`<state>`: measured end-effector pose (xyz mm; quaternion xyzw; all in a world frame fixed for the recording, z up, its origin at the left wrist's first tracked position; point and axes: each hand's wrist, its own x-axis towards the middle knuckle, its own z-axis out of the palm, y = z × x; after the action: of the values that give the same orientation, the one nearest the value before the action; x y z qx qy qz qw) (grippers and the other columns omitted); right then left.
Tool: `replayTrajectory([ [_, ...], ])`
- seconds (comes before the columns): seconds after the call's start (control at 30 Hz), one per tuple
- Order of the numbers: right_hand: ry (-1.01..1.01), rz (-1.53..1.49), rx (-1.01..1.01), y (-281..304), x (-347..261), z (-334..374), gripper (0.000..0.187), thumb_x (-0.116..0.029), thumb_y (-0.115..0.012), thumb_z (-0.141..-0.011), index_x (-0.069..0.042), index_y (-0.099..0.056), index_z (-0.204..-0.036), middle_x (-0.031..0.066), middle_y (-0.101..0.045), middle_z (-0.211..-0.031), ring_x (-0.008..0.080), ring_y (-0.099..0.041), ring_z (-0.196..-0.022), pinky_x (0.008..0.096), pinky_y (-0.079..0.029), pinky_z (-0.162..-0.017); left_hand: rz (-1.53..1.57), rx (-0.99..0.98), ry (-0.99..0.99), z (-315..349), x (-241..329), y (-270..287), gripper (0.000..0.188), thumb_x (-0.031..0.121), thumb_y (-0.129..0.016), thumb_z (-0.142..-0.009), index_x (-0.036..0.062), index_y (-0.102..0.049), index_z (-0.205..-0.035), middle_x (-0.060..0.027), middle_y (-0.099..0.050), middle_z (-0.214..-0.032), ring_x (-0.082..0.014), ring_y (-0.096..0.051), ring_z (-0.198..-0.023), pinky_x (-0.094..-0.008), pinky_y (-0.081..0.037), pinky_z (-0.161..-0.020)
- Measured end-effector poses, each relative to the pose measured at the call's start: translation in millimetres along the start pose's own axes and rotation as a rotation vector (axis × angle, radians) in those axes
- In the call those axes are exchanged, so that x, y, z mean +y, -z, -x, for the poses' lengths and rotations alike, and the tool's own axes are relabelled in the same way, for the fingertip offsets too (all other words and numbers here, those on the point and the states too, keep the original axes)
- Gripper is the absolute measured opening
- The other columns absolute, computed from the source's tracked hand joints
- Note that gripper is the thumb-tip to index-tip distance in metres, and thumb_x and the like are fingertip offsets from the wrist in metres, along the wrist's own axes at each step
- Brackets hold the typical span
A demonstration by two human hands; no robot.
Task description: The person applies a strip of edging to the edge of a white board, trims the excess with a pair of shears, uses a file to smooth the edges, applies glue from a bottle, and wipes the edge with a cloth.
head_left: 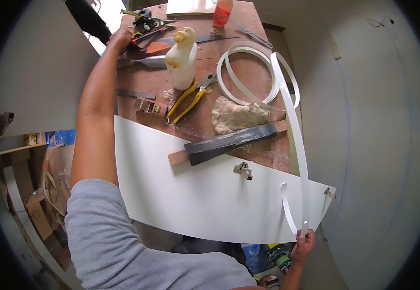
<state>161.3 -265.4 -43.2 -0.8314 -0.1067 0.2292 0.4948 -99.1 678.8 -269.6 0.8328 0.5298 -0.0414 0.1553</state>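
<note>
My right hand (303,247) pinches the end of a white edge-banding strip (294,125) at the near right corner of a white panel (171,193). The strip runs back to a loose coil (222,79) on the brown worktable (200,116). Beside that hand, a short curved white offcut (288,209) stands against the panel. Stretched to the table's far left, my left hand (120,38) closes at a cluster of hand tools, by a red-and-black handle (144,36); its grip is partly hidden. Near it are snips (164,23) and a handsaw (210,38).
A glue-stained white bottle (182,63), yellow-handled pliers (188,99), a small hand plane (150,106), a crumpled cloth (239,115) and an orange-red bottle (222,13) stand or lie on the table. A black-wrapped wooden block (232,141) lies across the panel's far edge. Hinges (243,170) project from the panel.
</note>
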Motion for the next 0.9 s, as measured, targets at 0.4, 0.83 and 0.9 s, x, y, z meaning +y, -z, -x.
replayTrajectory([
  [0.4, 0.026, -0.076, -0.053, 0.9, 3.1, -3.3, 0.020, -0.021, -0.070, -0.093, -0.006, -0.057, -0.097, -0.0047, -0.054, -0.085, 0.0036, -0.045, -0.075, 0.0215, -0.037, -0.069, -0.133, 0.426, -0.030, 59.1, 76.2, 39.0, 0.025, 0.026, -0.055, -0.099, 0.0060, -0.064, -0.111, -0.0208, -0.066, -0.127, -0.0383, -0.066, -0.116, -0.0516, -0.050, -0.094],
  [0.83, 0.207, 0.051, -0.168, 37.9, -4.0, -15.4, 0.018, -0.019, -0.065, -0.095, -0.002, -0.059, -0.094, -0.0026, -0.052, -0.079, 0.0072, -0.045, -0.072, 0.0265, -0.040, -0.064, 0.342, 0.762, 0.231, 257.3, 138.3, 207.6, 0.036, 0.036, -0.066, -0.097, 0.0052, -0.070, -0.113, -0.0109, -0.070, -0.080, -0.0229, -0.070, -0.074, -0.0402, -0.052, -0.066],
  [0.9, 0.217, 0.200, -0.156, 47.7, -14.8, -24.7, 0.020, -0.019, -0.064, -0.094, 0.000, -0.061, -0.089, 0.0023, -0.055, -0.076, 0.0106, -0.049, -0.072, 0.0303, -0.043, -0.064, 1.138, 0.622, -0.227, 331.6, 143.5, 202.0, 0.032, 0.043, -0.065, -0.101, 0.0124, -0.061, -0.090, 0.0061, -0.046, -0.069, -0.0019, -0.043, -0.058, -0.0194, -0.036, -0.052],
])
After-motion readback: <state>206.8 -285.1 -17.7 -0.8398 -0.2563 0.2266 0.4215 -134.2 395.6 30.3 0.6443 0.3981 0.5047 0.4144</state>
